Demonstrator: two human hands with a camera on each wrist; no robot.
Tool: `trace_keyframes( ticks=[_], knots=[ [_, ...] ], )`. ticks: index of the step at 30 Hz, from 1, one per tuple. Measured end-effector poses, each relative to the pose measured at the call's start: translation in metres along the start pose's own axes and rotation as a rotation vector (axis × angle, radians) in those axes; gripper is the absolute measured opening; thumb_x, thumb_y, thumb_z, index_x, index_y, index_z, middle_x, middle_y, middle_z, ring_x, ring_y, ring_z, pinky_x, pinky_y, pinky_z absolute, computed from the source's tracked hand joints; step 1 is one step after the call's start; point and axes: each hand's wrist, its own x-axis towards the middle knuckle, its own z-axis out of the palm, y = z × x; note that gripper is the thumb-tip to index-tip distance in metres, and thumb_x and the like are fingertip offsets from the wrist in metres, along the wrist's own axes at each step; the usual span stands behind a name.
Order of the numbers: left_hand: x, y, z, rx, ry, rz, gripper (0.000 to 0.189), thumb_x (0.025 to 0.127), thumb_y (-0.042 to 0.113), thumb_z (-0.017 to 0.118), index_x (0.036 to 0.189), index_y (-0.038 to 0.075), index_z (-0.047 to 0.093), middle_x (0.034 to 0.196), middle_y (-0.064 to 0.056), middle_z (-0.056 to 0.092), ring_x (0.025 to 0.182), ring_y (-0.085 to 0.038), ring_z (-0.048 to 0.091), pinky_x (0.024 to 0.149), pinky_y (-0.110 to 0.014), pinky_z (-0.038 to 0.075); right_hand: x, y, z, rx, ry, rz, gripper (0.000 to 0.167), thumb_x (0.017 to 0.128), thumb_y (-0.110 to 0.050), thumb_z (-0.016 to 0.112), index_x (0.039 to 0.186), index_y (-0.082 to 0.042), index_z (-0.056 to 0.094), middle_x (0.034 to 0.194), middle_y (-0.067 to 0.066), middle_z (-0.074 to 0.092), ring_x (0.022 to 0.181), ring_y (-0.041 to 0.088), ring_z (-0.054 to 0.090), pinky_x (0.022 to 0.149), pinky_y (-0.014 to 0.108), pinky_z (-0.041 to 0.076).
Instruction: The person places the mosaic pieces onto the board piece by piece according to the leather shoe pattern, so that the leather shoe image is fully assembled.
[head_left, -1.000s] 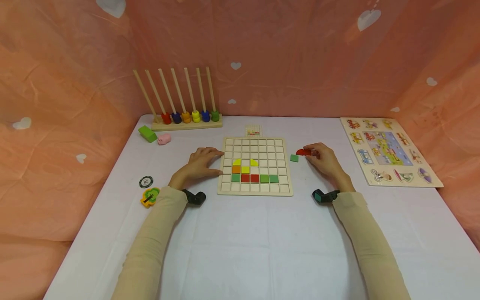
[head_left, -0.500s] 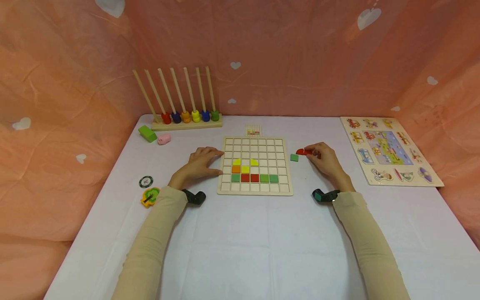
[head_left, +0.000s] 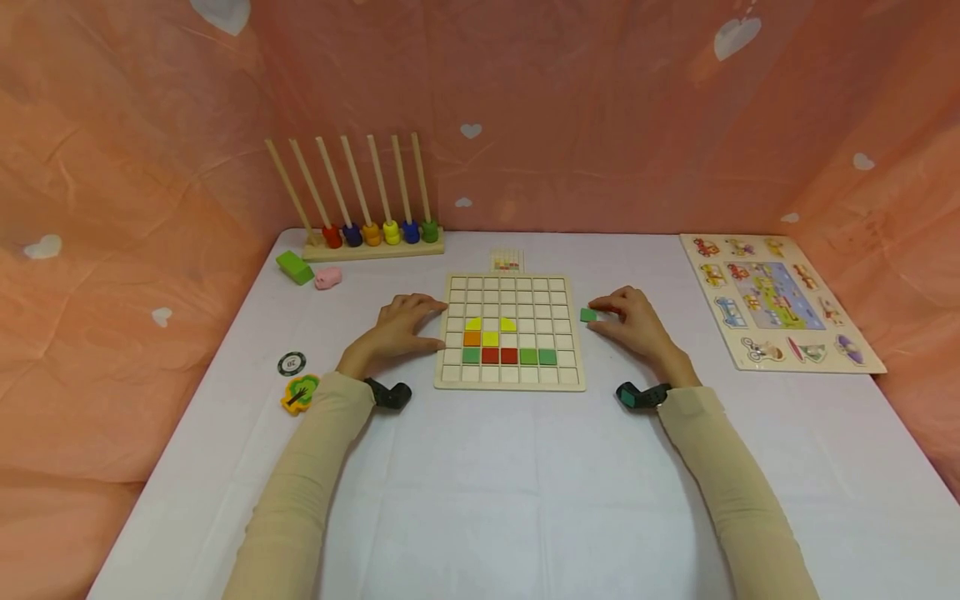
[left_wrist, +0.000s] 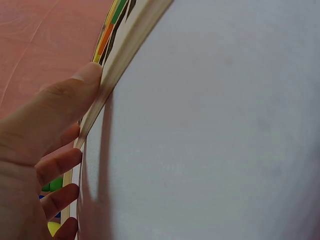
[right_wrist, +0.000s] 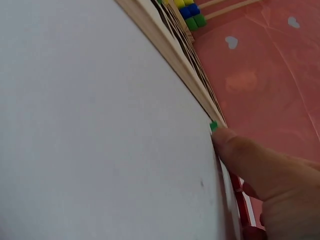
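A wooden grid board (head_left: 513,385) lies mid-table, with yellow, orange, green and red tiles set in its lower rows. My left hand (head_left: 397,327) rests against the board's left edge. In the left wrist view, the thumb (left_wrist: 90,75) and fingertips touch the wooden rim with relaxed fingers. Just off the board's right edge is a green square tile (head_left: 587,315). My right hand (head_left: 633,325) pinches that tile by its right side, the thumb (right_wrist: 225,137) right at it in the right wrist view. Red pieces (right_wrist: 242,205) show behind the thumb there; in the head view the hand hides them.
Behind the board lies a small pattern card (head_left: 507,261). A wooden bead abacus (head_left: 375,252) stands at the back left, near a green block (head_left: 296,267) and a pink pig (head_left: 327,277). A round chip (head_left: 292,363) and a tree piece (head_left: 301,392) lie left. A picture puzzle (head_left: 780,304) lies right.
My right hand has let go of the red pieces and moved left to the green tile, where thumb and finger now close in. The left hand and the board have not moved.
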Motion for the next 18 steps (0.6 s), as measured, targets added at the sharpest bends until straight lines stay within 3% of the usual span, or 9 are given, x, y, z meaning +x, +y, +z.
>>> trace_keyframes(
  ticks=[5,13,18],
  knots=[
    [0.0,0.001,-0.001,-0.006,0.0,0.008,0.07,0.082,0.043,0.068,0.141,0.016,0.041,0.142,-0.01,0.034,0.13,-0.034,0.023,0.101,-0.054,0.018,0.003,-0.005,0.003,-0.027,0.011,-0.039,0.024,0.079,-0.011,0.074,0.101,-0.001,0.069,0.097,0.012,0.053,0.087,0.023,0.041,0.073,0.033,0.031],
    [0.0,-0.001,0.0,-0.008,0.0,-0.001,0.069,0.083,0.043,0.068,0.141,0.017,0.041,0.142,-0.01,0.034,0.13,-0.033,0.023,0.101,-0.054,0.018,0.005,-0.009,0.001,-0.024,-0.06,-0.044,0.027,0.082,-0.012,0.072,0.105,0.001,0.068,0.099,0.014,0.054,0.085,0.023,0.04,0.073,0.034,0.031],
    [-0.001,-0.001,0.0,-0.008,-0.002,-0.001,0.07,0.082,0.043,0.068,0.141,0.017,0.041,0.143,-0.01,0.034,0.13,-0.033,0.023,0.101,-0.053,0.017,0.007,-0.014,0.002,-0.006,-0.026,-0.049,0.024,0.081,-0.014,0.073,0.101,0.0,0.069,0.097,0.013,0.057,0.086,0.022,0.044,0.075,0.034,0.032]
  ],
)
